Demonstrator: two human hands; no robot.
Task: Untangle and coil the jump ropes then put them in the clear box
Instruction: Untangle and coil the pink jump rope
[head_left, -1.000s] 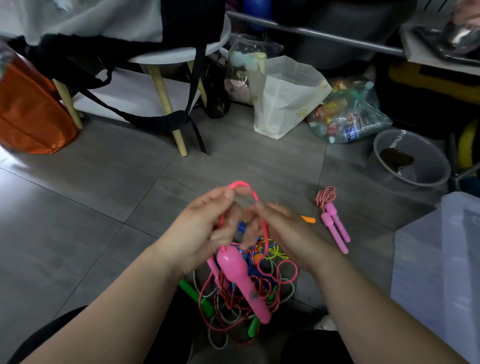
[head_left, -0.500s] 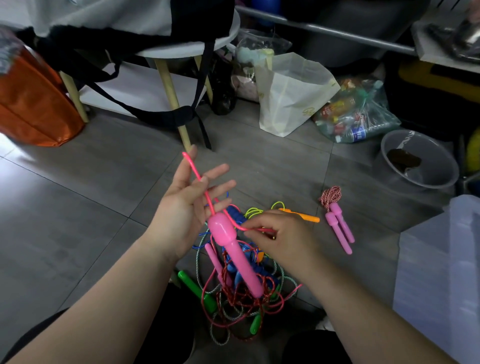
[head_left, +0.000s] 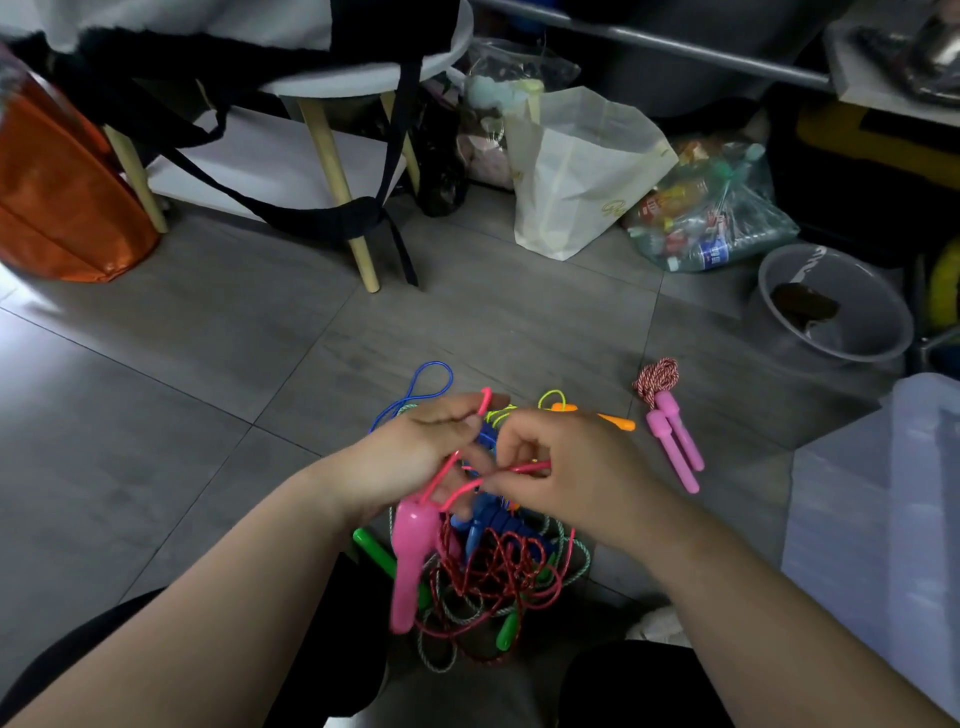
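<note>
While our left hand (head_left: 415, 457) pinches a loop of the pink jump rope (head_left: 408, 551) and our right hand (head_left: 566, 467) pinches its cord close by, we coil it above the tangled pile (head_left: 493, 577) on the floor (head_left: 208, 415). Next, we judge, more cord must be drawn free. The clear box (head_left: 878, 519) sits at right.

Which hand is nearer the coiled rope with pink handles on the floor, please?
Right: the right hand is just left of the coiled rope; the left hand is farther left.
</note>
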